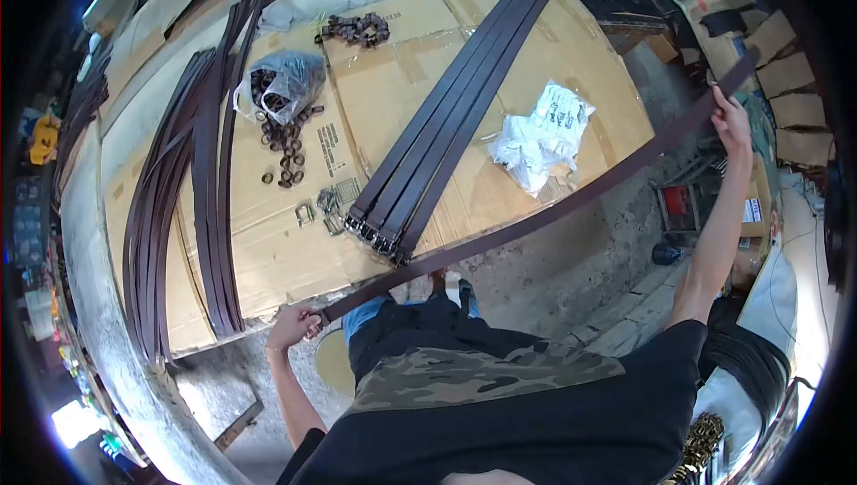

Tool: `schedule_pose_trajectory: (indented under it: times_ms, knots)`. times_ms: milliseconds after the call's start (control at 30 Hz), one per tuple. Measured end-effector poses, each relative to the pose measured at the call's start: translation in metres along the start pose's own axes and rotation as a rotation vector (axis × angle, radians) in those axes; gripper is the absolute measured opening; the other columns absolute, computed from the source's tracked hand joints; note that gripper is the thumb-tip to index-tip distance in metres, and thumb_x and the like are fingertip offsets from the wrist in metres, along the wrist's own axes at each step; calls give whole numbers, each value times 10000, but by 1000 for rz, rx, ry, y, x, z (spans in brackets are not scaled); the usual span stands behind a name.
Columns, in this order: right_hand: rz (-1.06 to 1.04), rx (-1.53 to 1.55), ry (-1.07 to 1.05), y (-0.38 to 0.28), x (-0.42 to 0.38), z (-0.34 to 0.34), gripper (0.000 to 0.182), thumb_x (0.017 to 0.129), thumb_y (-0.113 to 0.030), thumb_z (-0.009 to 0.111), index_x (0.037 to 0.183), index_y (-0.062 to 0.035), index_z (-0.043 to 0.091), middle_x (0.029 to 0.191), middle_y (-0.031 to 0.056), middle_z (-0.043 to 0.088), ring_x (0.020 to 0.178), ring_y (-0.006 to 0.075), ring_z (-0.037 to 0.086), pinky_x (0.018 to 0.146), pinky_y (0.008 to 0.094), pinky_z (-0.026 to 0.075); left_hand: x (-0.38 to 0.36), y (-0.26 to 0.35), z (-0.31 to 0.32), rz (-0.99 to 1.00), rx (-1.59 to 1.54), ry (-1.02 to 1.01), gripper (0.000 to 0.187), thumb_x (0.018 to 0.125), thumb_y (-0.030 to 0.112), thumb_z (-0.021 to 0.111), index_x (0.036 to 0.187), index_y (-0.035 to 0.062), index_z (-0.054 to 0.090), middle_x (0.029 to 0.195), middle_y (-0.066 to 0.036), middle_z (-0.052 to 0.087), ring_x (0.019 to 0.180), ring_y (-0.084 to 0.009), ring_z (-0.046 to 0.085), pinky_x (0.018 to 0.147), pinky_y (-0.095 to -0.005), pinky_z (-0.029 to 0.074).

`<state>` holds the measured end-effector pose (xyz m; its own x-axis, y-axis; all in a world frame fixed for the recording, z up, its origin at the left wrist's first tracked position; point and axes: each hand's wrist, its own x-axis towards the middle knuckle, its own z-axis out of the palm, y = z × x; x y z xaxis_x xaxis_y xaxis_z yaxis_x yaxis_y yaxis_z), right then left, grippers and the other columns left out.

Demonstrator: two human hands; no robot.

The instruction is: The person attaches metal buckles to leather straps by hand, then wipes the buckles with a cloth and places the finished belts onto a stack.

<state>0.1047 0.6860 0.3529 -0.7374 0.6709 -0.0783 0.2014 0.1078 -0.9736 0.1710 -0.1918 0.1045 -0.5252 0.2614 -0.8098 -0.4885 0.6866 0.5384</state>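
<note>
A long dark brown belt [536, 223] stretches in front of my body, across the near edge of the table. My left hand [293, 327] is closed on its lower end, by the table's front corner; whether a buckle is there is hidden by the fingers. Out to the right and raised, my right hand [732, 124] pinches the strap close to its other end, whose tip sticks up past the fingers. Several finished-looking belts [455, 110] lie side by side on the table, their metal buckles [379, 235] toward me. Loose buckles [330, 210] rest just left of them.
Cardboard [402, 74] covers the table. On it are a plastic bag [299, 83] of brown belt loops, spilled loops [287, 146], a loop cluster [361, 32], a white plastic bag [540, 141] and bundled straps [161, 190]. Boxes [794, 110] line the right side.
</note>
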Motion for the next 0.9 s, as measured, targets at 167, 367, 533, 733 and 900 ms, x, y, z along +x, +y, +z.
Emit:
schedule_pose_trajectory:
  times_ms: [167,367,533,733,900]
  knots:
    - [-122,28,71,-38,47,-80,147,866,-162,645,959,-49,636,729,-29,527,538,38,457,466,150,385,-11,31,-10,63,-129,-78,140,846,81,604,935,-24,628,685,-42,625,601,-89,581,548,-242,473]
    - [-136,111,207,-113,156,-175,232,887,-145,599,1047,24,592,938,96,574,899,205,615,875,265,522,32,48,-10,156,-266,-107,149,881,107,558,963,1,624,729,-17,616,650,-81,562,596,-222,454]
    - [-80,667,52,-108,215,-164,488,936,-140,511,1363,6,326,1361,221,363,1275,317,378,1015,323,416,79,72,44,197,-363,-39,194,897,161,546,960,-7,620,709,-7,589,646,-65,523,575,-219,420]
    - [-222,87,202,-63,330,16,196,877,-173,624,860,18,586,825,128,610,778,199,619,769,305,544,98,95,118,95,-438,182,190,883,156,574,955,-10,630,689,-9,602,587,-55,525,547,-200,419]
    - [-110,79,-51,-7,408,97,214,865,-82,617,887,106,516,794,164,553,727,253,605,734,360,586,108,94,173,-7,-528,500,187,863,152,604,945,-14,633,665,4,573,544,-51,477,492,-204,359]
